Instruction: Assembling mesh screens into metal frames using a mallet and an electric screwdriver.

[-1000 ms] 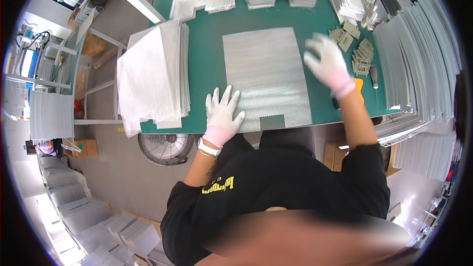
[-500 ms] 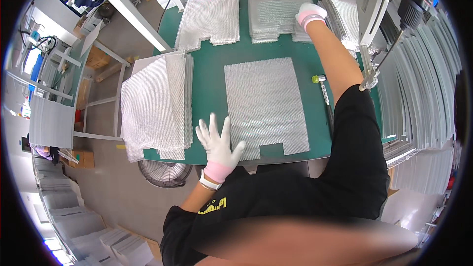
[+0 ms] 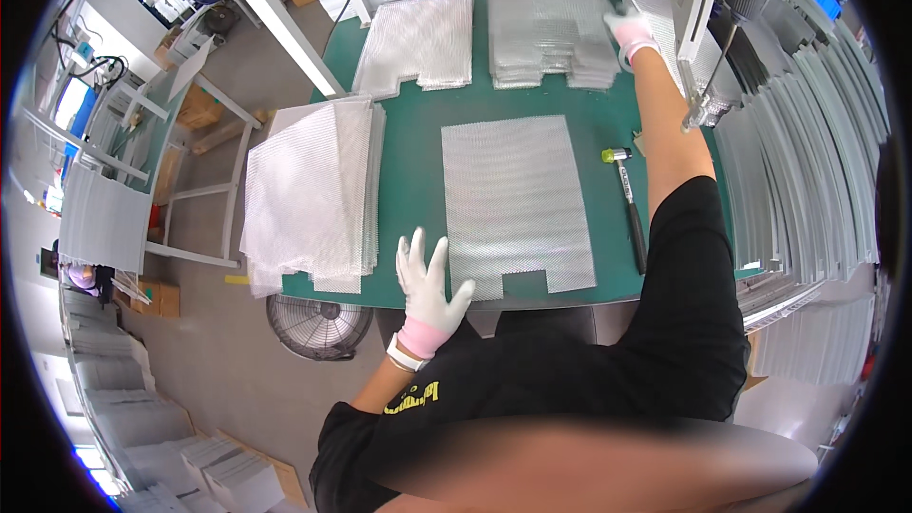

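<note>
Unfortunately, blur hides whether the right grip point(image 3: 629, 30) touches mesh sheets point(image 3: 654, 8).

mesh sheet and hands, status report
Left hand open at mesh sheet's near-left corner; right hand by far-right stack, grip unclear; sheet flat; hammer right of it.

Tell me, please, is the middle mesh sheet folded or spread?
Spread: the middle mesh sheet lies flat on the green table, its notched outline showing and no fold visible.
</note>
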A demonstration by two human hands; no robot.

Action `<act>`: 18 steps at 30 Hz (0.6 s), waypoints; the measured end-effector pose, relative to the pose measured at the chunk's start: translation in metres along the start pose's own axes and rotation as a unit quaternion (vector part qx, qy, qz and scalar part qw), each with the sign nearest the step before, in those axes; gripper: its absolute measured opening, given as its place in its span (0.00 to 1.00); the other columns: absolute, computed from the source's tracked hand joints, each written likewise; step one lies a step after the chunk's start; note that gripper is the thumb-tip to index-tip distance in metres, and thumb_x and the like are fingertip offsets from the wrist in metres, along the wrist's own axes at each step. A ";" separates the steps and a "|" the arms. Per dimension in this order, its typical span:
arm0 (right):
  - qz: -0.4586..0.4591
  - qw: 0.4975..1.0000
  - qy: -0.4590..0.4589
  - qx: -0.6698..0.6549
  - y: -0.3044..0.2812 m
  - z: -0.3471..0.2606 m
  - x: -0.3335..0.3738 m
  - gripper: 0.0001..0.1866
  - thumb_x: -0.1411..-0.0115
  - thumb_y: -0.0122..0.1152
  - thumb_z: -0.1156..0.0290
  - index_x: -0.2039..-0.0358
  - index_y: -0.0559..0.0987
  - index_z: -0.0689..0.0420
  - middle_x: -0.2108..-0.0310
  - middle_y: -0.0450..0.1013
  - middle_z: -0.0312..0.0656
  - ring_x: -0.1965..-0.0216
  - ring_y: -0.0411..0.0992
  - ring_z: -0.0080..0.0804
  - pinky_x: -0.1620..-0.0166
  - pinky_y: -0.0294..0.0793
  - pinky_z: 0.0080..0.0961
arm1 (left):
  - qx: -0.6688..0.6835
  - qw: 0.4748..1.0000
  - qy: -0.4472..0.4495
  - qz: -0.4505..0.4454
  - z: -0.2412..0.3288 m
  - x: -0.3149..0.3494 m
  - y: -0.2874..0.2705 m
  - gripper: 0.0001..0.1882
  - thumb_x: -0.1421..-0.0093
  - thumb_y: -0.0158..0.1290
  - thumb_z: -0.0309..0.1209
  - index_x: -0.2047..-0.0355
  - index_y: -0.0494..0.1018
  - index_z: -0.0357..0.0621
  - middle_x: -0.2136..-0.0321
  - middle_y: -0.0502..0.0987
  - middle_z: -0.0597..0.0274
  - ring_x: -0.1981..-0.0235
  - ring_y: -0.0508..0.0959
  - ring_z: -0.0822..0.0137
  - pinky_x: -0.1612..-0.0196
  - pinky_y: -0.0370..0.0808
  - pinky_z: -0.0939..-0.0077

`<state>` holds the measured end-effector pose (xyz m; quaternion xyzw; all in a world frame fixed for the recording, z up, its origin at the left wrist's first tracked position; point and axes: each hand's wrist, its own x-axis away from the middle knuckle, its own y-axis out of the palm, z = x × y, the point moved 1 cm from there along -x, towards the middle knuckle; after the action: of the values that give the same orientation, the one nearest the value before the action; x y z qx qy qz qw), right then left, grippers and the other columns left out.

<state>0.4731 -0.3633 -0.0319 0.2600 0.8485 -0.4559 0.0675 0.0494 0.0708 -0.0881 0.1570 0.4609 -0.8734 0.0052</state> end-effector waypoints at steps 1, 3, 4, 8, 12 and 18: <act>-0.085 0.991 0.022 0.096 0.001 0.008 -0.003 0.31 0.47 0.64 0.54 0.46 0.78 0.60 0.45 0.75 0.54 0.42 0.72 0.49 0.39 0.71 0.36 | 0.001 1.000 0.004 0.002 0.002 -0.001 0.000 0.41 0.48 0.62 0.34 0.34 0.61 0.41 0.31 0.49 0.38 0.30 0.46 0.32 0.31 0.48 0.40; -0.157 0.979 0.010 0.131 0.005 0.008 0.007 0.31 0.48 0.62 0.52 0.47 0.80 0.59 0.45 0.74 0.55 0.42 0.72 0.51 0.39 0.70 0.38 | 0.004 1.000 0.007 0.004 0.003 0.000 0.000 0.40 0.47 0.62 0.34 0.34 0.61 0.40 0.31 0.49 0.38 0.30 0.46 0.32 0.31 0.48 0.41; -0.181 0.971 0.025 0.154 0.010 -0.003 0.018 0.33 0.48 0.61 0.49 0.47 0.79 0.59 0.44 0.74 0.55 0.42 0.72 0.52 0.39 0.70 0.39 | 0.000 1.000 0.003 0.007 0.004 0.001 -0.001 0.40 0.47 0.62 0.34 0.34 0.61 0.40 0.31 0.49 0.38 0.30 0.46 0.32 0.31 0.48 0.41; -0.209 0.953 0.059 0.211 0.008 -0.032 0.047 0.39 0.50 0.61 0.41 0.45 0.79 0.58 0.42 0.73 0.52 0.41 0.71 0.53 0.38 0.70 0.39 | -0.001 1.000 0.000 0.009 0.007 0.006 0.002 0.40 0.47 0.62 0.37 0.35 0.61 0.40 0.31 0.50 0.38 0.31 0.47 0.31 0.31 0.48 0.40; -0.216 0.949 0.109 0.204 0.003 -0.034 0.050 0.37 0.51 0.65 0.42 0.47 0.80 0.56 0.42 0.74 0.48 0.42 0.72 0.52 0.39 0.71 0.36 | 0.008 1.000 0.004 0.013 0.007 0.009 0.004 0.39 0.47 0.62 0.38 0.36 0.63 0.40 0.32 0.51 0.37 0.31 0.49 0.30 0.31 0.47 0.39; -0.169 0.958 0.106 0.207 -0.033 -0.090 0.074 0.37 0.47 0.67 0.54 0.39 0.72 0.57 0.41 0.72 0.52 0.39 0.70 0.49 0.39 0.71 0.39 | 0.001 1.000 -0.015 0.017 0.002 0.022 0.002 0.39 0.46 0.62 0.38 0.36 0.62 0.40 0.32 0.51 0.37 0.31 0.48 0.30 0.31 0.47 0.39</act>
<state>0.4040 -0.2772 0.0183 0.1679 0.7694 -0.5961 -0.1567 0.0288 0.0713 -0.0948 0.1511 0.4576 -0.8758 0.0267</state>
